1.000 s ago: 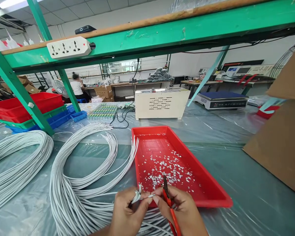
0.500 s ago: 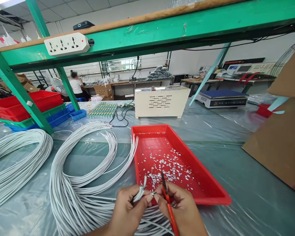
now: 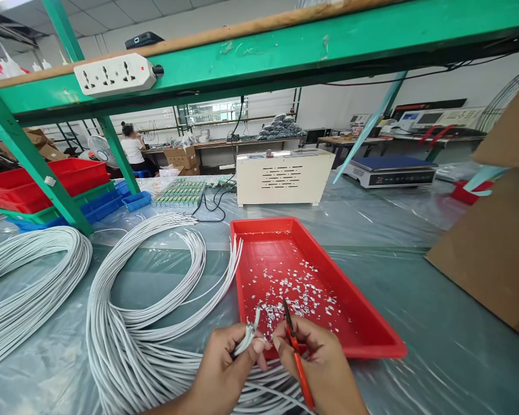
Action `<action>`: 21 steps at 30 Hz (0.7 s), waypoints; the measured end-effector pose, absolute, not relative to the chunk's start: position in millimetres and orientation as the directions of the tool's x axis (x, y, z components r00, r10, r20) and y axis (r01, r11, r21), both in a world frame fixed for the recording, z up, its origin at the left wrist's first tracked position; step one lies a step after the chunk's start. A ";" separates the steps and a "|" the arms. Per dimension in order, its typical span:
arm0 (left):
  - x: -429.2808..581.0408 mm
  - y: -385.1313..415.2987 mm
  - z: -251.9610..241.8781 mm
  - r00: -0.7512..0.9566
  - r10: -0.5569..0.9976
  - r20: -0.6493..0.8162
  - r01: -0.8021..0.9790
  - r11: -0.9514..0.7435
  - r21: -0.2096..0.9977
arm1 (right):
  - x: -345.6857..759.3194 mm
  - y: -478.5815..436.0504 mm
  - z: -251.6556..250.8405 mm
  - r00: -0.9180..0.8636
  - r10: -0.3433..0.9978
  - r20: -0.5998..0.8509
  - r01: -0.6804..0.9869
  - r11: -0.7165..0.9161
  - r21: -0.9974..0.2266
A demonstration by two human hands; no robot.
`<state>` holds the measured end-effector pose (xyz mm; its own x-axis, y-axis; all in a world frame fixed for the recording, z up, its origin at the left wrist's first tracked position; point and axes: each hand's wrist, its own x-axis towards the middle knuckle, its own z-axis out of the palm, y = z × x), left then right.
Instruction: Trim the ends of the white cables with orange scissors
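My left hand is closed around several white cable ends, with one end pinched between thumb and forefinger. My right hand is wrapped round red-handled cutting pliers, their dark jaws pointing up and away. The right thumb and forefinger are pressed together close to the pinched cable end. Both hands are over the near edge of a red tray. Small silvery scraps lie scattered in the tray. A big coil of white cable spreads left of and beneath my hands.
Another white cable coil lies at far left, near stacked red trays. Beyond the red tray stand a cream metal box and a weighing scale. Cardboard rises at right. A green shelf beam crosses above. One person sits far back.
The fingers of my two hands have parted slightly at the pinched cable end. A dark green bit seen between them earlier no longer shows. The pliers stay in my right hand.
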<state>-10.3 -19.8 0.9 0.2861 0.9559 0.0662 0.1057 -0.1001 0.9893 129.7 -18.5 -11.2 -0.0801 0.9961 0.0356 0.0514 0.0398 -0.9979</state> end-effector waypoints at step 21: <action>-20.4 -9.7 5.9 0.426 0.905 -0.006 0.018 -0.002 1.000 | 154.2 -3.1 2.0 -0.109 0.967 0.229 0.369 0.254 -0.894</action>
